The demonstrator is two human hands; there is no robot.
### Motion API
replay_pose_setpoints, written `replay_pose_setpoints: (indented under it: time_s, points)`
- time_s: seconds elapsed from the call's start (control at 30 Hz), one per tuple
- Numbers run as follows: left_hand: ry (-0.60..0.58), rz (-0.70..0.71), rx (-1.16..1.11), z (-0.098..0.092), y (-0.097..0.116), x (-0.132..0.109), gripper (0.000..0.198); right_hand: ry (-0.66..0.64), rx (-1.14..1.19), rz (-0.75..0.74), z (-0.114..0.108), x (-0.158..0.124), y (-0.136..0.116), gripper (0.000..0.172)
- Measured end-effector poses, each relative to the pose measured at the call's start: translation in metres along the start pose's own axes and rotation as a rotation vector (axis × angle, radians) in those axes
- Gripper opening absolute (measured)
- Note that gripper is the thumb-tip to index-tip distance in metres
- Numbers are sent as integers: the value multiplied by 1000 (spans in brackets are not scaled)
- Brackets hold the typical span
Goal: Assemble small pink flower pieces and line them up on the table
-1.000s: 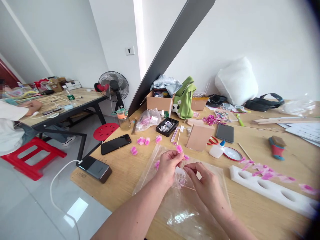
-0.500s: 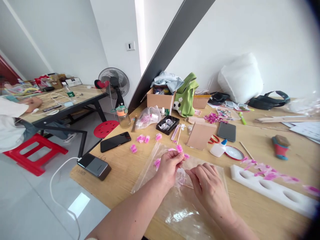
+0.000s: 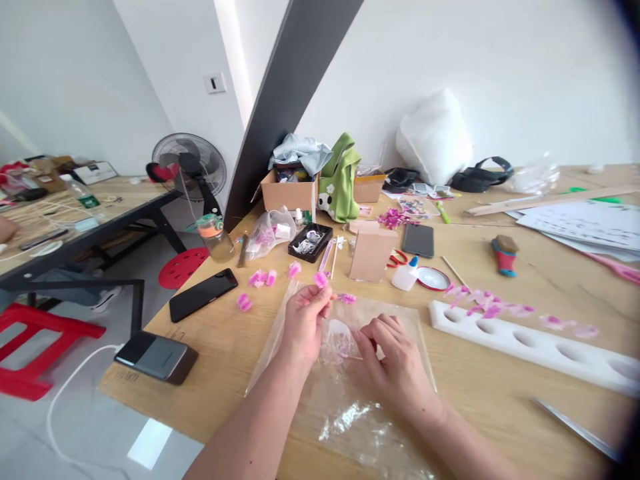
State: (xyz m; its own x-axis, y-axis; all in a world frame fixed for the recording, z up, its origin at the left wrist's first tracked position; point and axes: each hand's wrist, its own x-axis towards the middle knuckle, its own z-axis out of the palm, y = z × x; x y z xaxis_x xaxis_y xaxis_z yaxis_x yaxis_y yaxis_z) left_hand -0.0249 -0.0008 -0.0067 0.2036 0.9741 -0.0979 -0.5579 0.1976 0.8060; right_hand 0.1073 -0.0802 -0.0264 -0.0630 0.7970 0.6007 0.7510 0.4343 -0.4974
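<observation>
My left hand [image 3: 306, 323] pinches a small pink-and-white flower [image 3: 321, 279] between thumb and fingertips. It hovers over a clear plastic bag [image 3: 350, 417] lying flat on the table. To the right, my right hand [image 3: 395, 353] is closed, thumb against its curled fingers; whatever it grips is hidden. Between the hands lies a small round white piece [image 3: 340, 328] among thin pale scraps. Another pink flower [image 3: 347, 299] lies just past the left fingertips. More loose pink flowers, including one [image 3: 244, 302] nearest the phone, are scattered to the left.
A phone [image 3: 203, 295] and a power bank [image 3: 156, 358] lie at the left edge. Beyond the bag stand a black tray [image 3: 310, 242], a cardboard piece [image 3: 373, 255] and a glue bottle [image 3: 405, 274]. A white foam strip [image 3: 545, 345] with holes lies right, beside pink petals [image 3: 493, 305].
The camera view has swung right, so the table's things sit further left. My left hand still holds the flower; my right hand stays closed beside it.
</observation>
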Motion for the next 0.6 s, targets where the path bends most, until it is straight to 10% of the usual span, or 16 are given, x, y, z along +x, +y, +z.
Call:
replay_pose_setpoints:
  time_s: [0.23,0.6]
  points:
    - [48,12,0,-6,-1,5,26,146,167,287,-4,-4,12,31]
    - [-4,24,146,4,-10,-6,21,-36,250,299,-5,4,1,29]
